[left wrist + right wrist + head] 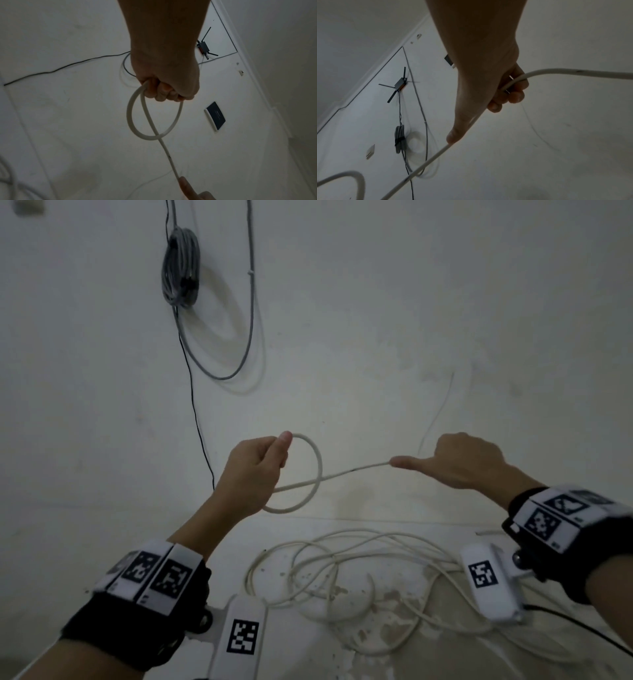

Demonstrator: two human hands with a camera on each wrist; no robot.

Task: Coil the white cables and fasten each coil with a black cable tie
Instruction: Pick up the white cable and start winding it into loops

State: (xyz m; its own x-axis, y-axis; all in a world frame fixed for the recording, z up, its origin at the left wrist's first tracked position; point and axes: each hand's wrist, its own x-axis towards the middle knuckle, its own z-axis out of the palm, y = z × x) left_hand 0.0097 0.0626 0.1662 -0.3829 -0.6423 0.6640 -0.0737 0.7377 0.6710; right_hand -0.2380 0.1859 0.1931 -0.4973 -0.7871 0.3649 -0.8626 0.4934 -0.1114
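My left hand [253, 470] grips a white cable [317, 460] that forms one small loop hanging from the fist; in the left wrist view the loop [135, 127] curls below the closed fingers [164, 93]. From the loop a straight stretch [356, 470] runs right to my right hand [462, 462], whose fingers curl round the cable with the thumb lying along it. The right wrist view shows the cable [573, 72] passing through the curled fingers [513, 94] and out past the thumb [453, 136]. More white cable [359, 570] lies in loose tangled loops on the floor below both hands. No black tie shows.
A grey cable bundle [181, 268] hangs on the white wall at upper left, with a long grey loop [251, 302] and a thin black wire [197, 412] dropping down. A router with antennas [400, 84] and a dark wall panel [215, 117] sit higher up.
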